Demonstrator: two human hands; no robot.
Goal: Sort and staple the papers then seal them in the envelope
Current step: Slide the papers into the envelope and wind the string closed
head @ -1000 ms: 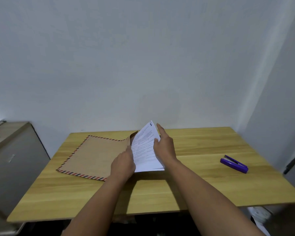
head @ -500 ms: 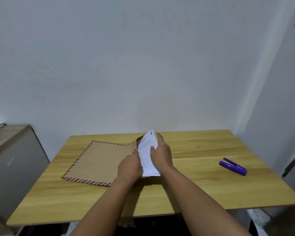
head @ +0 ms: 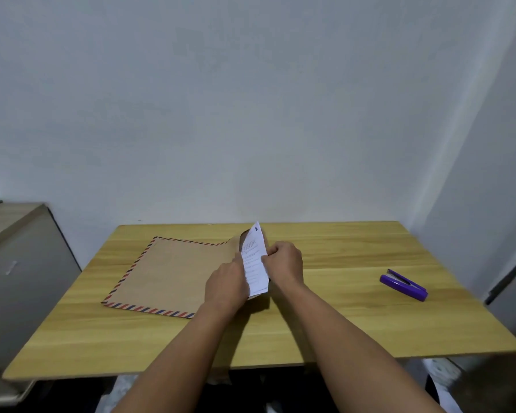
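The right hand (head: 283, 263) pinches the right edge of the papers (head: 254, 260), fingers curled round it. The left hand (head: 227, 286) has its grip at the open mouth of the envelope (head: 173, 272); its fingers are hidden behind the hand, so I judge, rather than see, that they hold the mouth apart.

The sheets stand almost on edge between the two hands, their long axis running away from the person, the far corner tipped up. Their left part already sits inside the mouth.

The envelope lies flat on the bench (head: 340, 323), stretching leftward from both hands, its long side pointing the same way. So the move to come turns on one thing: the pocket lies to the left of the right hand's grip, and the sheets must slide that way, flattening as they go. The right hand is the one placed to push; the left is nearer the mouth.

By count: one envelope, one bundle of papers whose sheets cannot be numbered, one purple stapler (head: 404, 284) lying well off to the right of the right hand.
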